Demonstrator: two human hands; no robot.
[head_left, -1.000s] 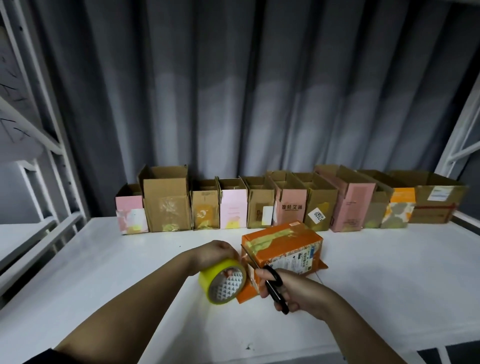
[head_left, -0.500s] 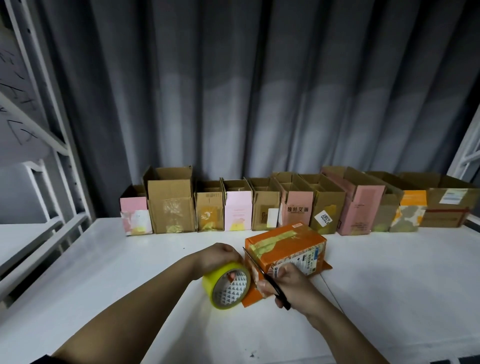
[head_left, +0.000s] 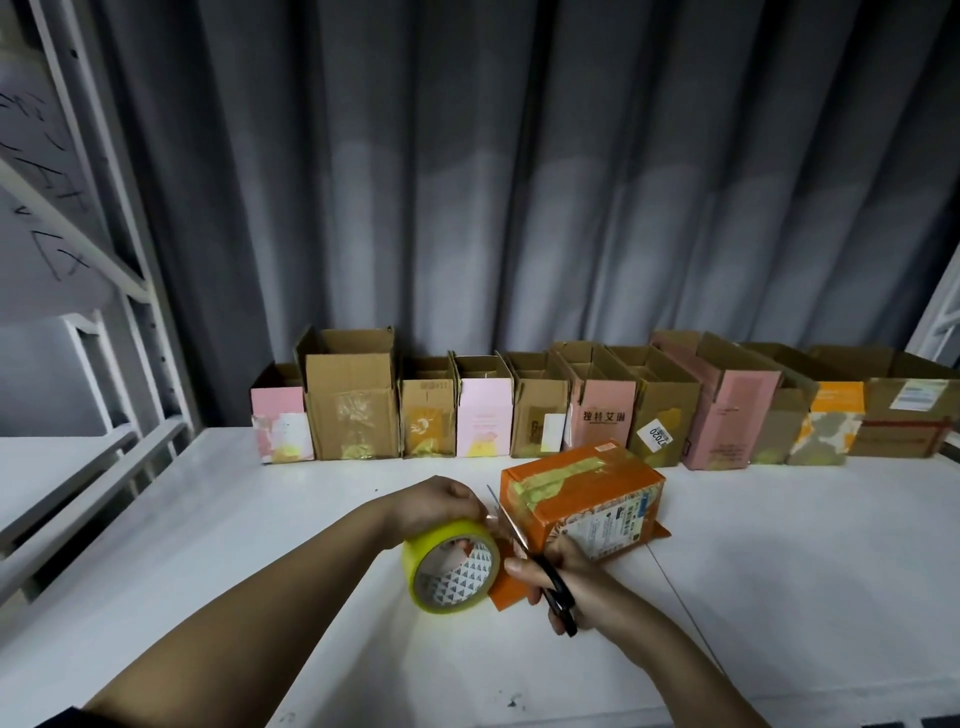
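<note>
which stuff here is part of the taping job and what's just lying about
In use:
left hand gripping the yellow tape roll
right hand holding the scissors
orange box with tape strips on it

Lying about:
row of open cardboard boxes along the back
white shelf frame at left

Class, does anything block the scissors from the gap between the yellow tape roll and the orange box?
Nothing visible does. The scissors in the right hand have their blades in that gap, beside the yellow tape roll gripped by the left hand and the orange box. No strip of tape shows clearly.
</note>
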